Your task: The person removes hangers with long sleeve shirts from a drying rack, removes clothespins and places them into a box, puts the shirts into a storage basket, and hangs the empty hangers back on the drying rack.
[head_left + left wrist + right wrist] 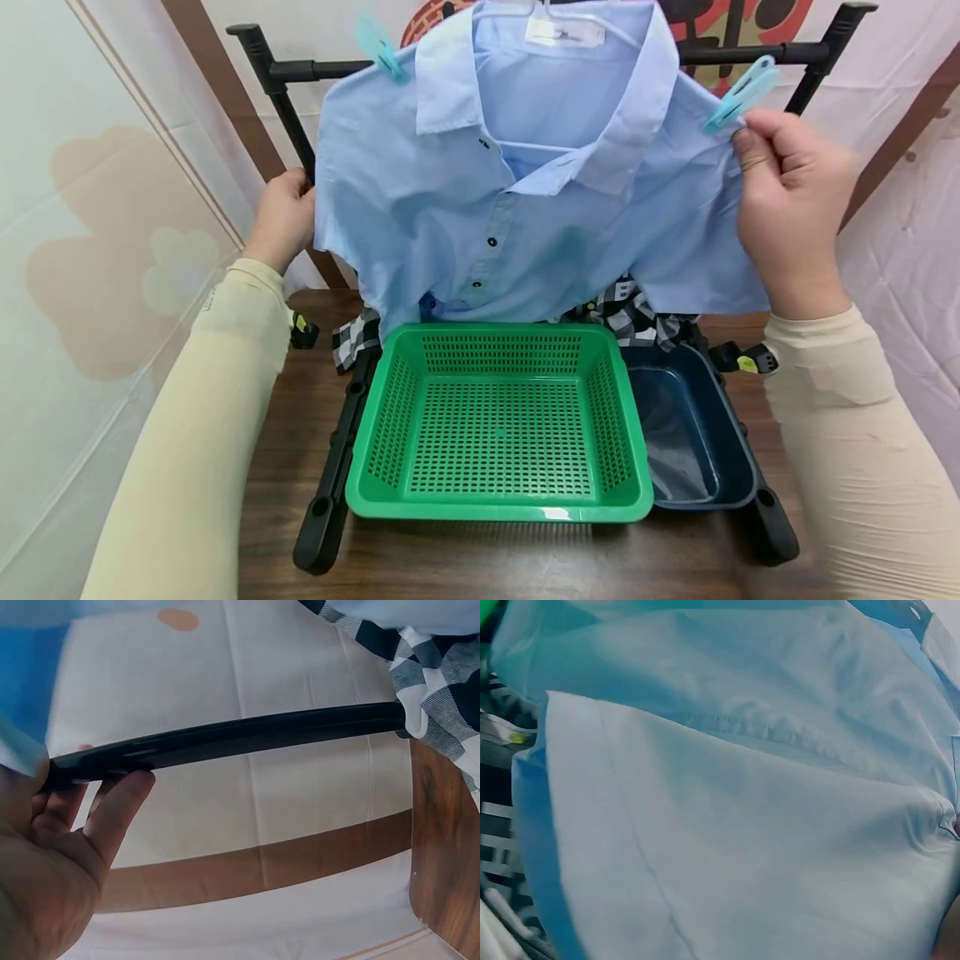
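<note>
One light-blue shirt point(435, 200), two turquoise clothespins point(742, 93), at the top edge of one black rack point(322, 70).
The right hand's point(798, 192) fingers pinch the shirt beside one clothespin; the left hand's point(281, 217), partly hidden, seem curled round one post point(262, 733).

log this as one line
left hand: grips rack; right hand: pinches shirt; shirt: hung, pegs on both shoulders; basket: below shirt

Right hand point(801, 196) in fingertip pinch
</note>
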Demonstrator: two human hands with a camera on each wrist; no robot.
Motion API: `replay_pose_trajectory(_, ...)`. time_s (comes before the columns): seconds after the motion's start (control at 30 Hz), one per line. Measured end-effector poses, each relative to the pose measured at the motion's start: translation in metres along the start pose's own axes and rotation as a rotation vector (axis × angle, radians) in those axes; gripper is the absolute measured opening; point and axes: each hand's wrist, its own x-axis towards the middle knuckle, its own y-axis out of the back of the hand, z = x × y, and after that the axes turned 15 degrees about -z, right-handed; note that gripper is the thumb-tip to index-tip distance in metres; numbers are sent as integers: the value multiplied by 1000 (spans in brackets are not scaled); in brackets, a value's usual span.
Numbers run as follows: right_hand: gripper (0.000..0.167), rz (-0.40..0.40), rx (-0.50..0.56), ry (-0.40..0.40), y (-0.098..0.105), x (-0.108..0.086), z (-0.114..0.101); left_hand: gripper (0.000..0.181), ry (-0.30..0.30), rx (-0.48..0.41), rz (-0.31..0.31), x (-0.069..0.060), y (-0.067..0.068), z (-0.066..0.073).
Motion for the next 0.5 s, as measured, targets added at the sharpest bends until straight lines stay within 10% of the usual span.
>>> replay_pose_trajectory(0.5, 20, -44, 56, -137, 18, -38, -27, 36, -28, -3, 25, -6, 6, -3)
